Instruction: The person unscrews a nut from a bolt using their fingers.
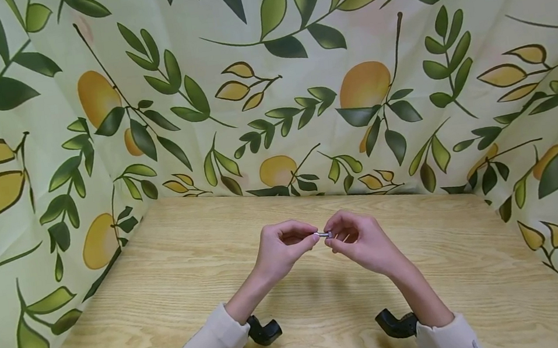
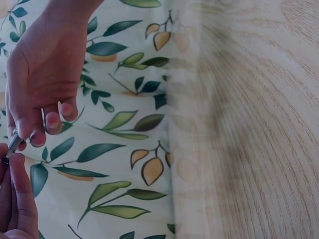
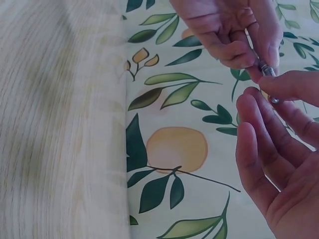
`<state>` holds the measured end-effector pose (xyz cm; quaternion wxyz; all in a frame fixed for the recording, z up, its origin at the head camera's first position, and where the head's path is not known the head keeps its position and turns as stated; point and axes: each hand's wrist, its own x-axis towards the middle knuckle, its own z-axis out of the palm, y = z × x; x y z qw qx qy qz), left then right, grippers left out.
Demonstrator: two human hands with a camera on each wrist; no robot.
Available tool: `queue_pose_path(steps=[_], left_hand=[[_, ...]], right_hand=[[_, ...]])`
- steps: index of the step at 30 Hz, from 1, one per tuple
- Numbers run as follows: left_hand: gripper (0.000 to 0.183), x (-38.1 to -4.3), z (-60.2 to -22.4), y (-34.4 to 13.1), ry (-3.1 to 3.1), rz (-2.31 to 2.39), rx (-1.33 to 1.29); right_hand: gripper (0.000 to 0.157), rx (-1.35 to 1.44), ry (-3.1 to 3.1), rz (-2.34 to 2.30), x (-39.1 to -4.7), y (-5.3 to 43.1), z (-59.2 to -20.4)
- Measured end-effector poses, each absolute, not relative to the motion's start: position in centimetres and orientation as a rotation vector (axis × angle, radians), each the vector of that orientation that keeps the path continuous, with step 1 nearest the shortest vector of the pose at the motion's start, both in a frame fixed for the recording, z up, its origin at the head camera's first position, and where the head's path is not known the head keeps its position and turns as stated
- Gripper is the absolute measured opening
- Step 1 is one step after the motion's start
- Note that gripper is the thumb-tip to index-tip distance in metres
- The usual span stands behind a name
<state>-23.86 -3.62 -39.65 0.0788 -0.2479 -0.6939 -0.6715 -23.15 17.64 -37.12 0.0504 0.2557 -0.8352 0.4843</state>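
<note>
A small silver bolt lies nearly level between the two hands, above the table. My left hand pinches its left end between thumb and fingertips. At the wider right end, the thumb and fingers of my right hand pinch it; whether that part is a head or a nut is too small to tell. Threads show along the bolt in the left wrist view. The right wrist view has the bolt between the fingertips of both hands, its ends partly covered.
Under the hands is a light wood-grain table. A cloth printed with leaves and fruit hangs behind and at both sides. Black curved pieces, a left one and a right one, sit at the wrists.
</note>
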Motion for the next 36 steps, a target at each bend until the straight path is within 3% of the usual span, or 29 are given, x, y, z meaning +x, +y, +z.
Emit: queue_pose_path(steps=[15, 25, 36], left_hand=[[0.012, -23.85, -39.63, -3.77, -2.090, -2.012, -0.725], [0.015, -24.00, -39.70, -3.78, -2.093, -2.008, -0.722], [0.014, -23.94, -39.70, -3.76, -2.096, -2.019, -0.716]], right_hand=[[0.011, 0.738, -2.571, 1.467, -23.18, 17.70, -37.13], [0.018, 0.745, -2.575, 1.465, -23.21, 17.73, -37.08], [0.011, 0.740, -2.569, 1.452, -23.09, 17.64, -37.02]])
